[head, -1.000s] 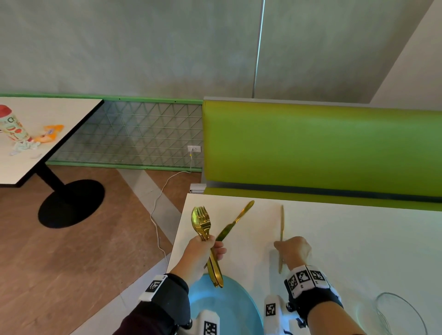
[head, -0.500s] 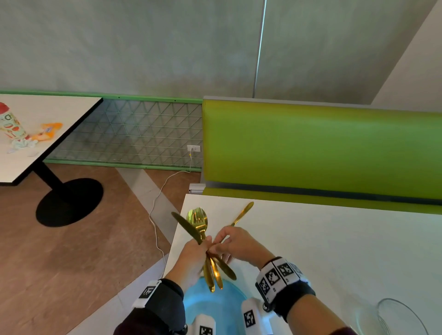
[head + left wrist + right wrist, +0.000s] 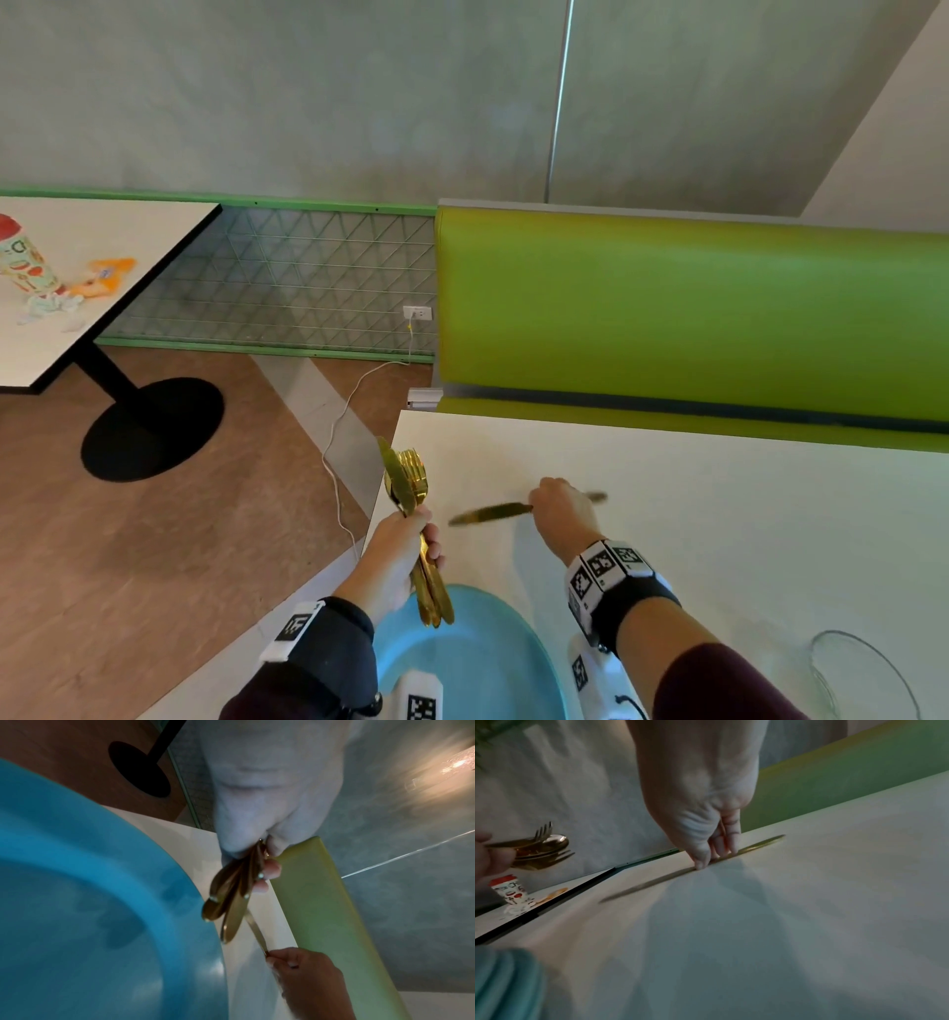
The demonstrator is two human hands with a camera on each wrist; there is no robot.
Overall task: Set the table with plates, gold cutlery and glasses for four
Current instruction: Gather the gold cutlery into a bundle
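My left hand (image 3: 411,534) grips a bundle of gold cutlery (image 3: 405,478) by the handles, with fork tines, a spoon bowl and a knife blade pointing up. The handles hang over the far rim of the blue plate (image 3: 462,663). My right hand (image 3: 554,506) pinches a single gold knife (image 3: 488,513) at its middle, lying crosswise and blurred. In the right wrist view the knife (image 3: 757,845) sits low at the white table (image 3: 808,902); whether it touches is unclear. In the left wrist view the cutlery handles (image 3: 231,902) fan out beside the plate (image 3: 77,902).
A clear glass (image 3: 857,673) stands at the table's near right. A green bench back (image 3: 693,318) runs along the far edge. The table's left edge (image 3: 382,493) drops to the wooden floor. Another table (image 3: 77,288) with a cup stands at the far left.
My right hand went left to the bundle in my left hand, then swung back right holding one knife crosswise. The left hand stayed put with the bundle.
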